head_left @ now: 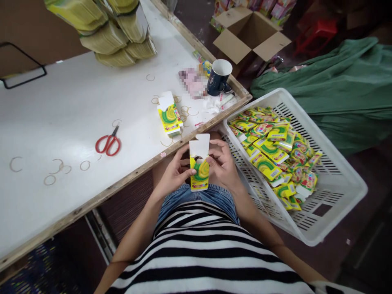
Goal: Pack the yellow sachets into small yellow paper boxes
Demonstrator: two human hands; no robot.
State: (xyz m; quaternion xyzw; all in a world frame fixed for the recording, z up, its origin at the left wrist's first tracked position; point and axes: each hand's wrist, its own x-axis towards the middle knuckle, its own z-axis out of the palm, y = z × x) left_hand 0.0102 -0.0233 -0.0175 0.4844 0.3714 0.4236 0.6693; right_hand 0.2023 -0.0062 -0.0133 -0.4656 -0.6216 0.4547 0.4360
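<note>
Between my hands, above my lap, is a small yellow and green carton (200,173) with its white top flap standing up. My left hand (176,169) grips its left side, the thumb on the printed front. My right hand (222,163) pinches the upper right edge near the cut-out below the flap. On the table just ahead lies a short stack of similar flat cartons (170,116). To my right, a white plastic basket (337,175) holds a heap of small yellow-green boxes (269,159).
Red-handled scissors (108,143) and several loose rubber bands (85,165) lie on the white table (61,118). Tall bundles of flat cartons (113,36) stand at the back. A dark mug (218,79) is near the wooden edge. Beyond sit an open cardboard box (249,34) and green cloth (333,94).
</note>
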